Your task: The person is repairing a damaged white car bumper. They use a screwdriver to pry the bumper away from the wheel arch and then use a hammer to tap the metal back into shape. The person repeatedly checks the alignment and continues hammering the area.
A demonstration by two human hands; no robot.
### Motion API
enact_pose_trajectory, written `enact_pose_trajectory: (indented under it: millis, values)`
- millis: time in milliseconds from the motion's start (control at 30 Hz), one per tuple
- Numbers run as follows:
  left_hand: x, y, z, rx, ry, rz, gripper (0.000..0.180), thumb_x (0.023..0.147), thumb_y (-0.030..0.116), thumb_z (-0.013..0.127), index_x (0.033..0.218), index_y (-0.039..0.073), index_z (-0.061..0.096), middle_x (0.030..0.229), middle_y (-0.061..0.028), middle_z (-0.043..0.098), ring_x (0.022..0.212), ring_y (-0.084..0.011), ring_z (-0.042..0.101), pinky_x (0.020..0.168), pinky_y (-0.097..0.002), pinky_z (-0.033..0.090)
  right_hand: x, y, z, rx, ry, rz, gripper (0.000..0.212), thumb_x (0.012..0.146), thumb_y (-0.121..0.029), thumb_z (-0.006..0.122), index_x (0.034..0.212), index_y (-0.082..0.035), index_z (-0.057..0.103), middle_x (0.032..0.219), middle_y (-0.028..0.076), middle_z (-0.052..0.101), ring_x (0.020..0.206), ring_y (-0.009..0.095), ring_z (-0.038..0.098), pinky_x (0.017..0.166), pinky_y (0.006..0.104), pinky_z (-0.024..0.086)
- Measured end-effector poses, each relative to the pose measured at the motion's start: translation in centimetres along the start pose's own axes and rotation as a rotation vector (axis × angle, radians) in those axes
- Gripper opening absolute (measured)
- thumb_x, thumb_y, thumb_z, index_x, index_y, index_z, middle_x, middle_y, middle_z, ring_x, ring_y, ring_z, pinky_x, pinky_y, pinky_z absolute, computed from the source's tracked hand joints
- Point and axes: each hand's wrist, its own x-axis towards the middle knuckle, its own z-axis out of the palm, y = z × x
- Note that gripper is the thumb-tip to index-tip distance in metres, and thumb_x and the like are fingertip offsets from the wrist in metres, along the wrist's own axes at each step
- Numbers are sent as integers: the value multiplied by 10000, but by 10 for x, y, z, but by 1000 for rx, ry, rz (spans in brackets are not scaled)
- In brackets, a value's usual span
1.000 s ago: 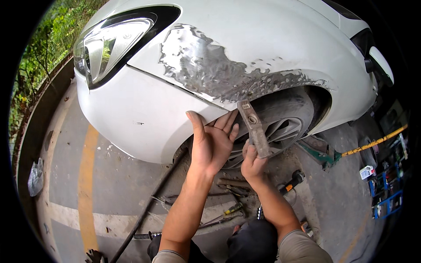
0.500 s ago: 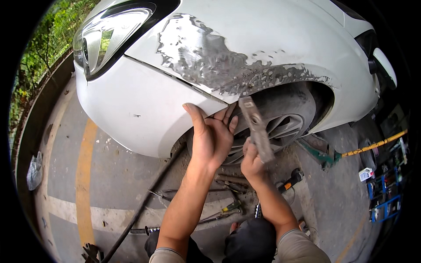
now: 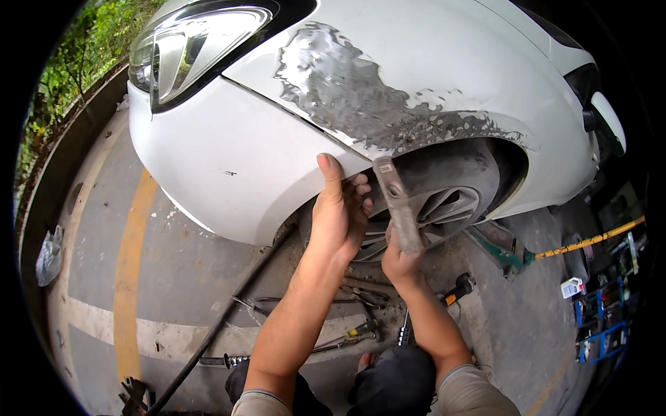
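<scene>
Hammer [image 3: 401,211], slanting across my view of the tyre [image 3: 451,168], has its top by the fender [image 3: 368,111]; I can't tell if they touch. The right hand [image 3: 402,262] grips near its lower end, presumably leaving the top free. The left hand [image 3: 336,220], thumb spread beside the bumper [image 3: 222,145], fingers half-curled, looks empty.

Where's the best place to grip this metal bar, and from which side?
Likely the lower end of the metal bar, from below, as the right hand does: it is long and narrow, and its upper end sits close to the fender.
</scene>
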Motion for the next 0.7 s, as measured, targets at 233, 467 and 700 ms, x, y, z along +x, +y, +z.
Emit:
enact_pose_trajectory:
  millis: [233,467,700]
  values:
    - [-5,0,7,41,1,-16,677,700,733,636,947,110,537,833,21,544,770,-110,502,702,-265,406,-15,28,-20,-165,107,-163,149,853,-28,523,946,72,581,696,156,584,552,312,574,484,389,434]
    - [-5,2,4,36,29,-9,649,710,709,642,924,108,520,822,11,538,767,-121,511,685,-270,413,5,-2,-18,191,113,172,208,967,-109,411,880,41,527,619,45,476,504,151,459,463,268,351]
    - [-7,4,9,6,34,-19,639,715,698,642,911,103,517,806,22,531,757,-128,511,647,-264,412,14,5,-15,-232,63,96,123,912,-65,537,883,48,577,713,163,553,659,304,599,598,393,481]
